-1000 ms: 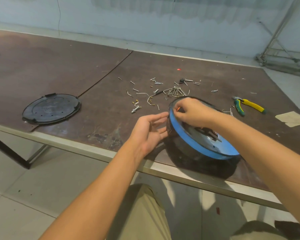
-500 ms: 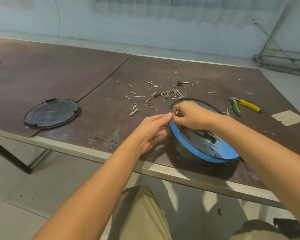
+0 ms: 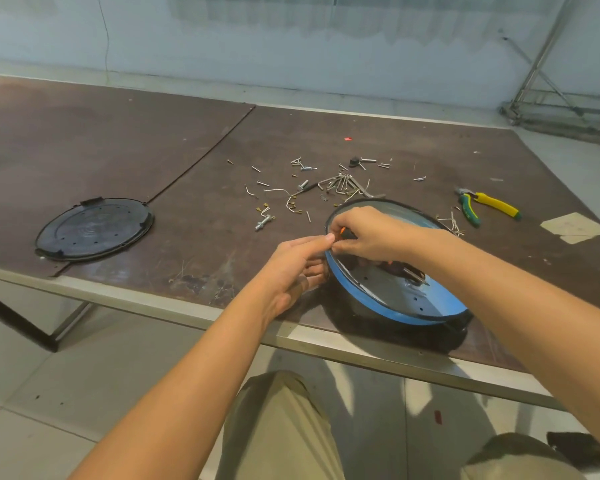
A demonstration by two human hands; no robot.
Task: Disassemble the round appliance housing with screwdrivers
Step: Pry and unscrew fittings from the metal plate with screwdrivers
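The housing (image 3: pixel 395 308) is a round, shallow shell, black on the outside with a blue band just under its rim; inside shows a grey floor with a few small holes and a dark fitting near the middle. It sits close to the front edge of the tabletop, towards the right, open side up and tilted. The left hand (image 3: pixel 291 268) holds its left wall. The screwdriver (image 3: pixel 342 231) shows only as a small orange bit at the left rim, the rest hidden in the gripping right hand (image 3: pixel 368 233). A flat black round cover (image 3: pixel 94 230) lies apart, near the front-left edge.
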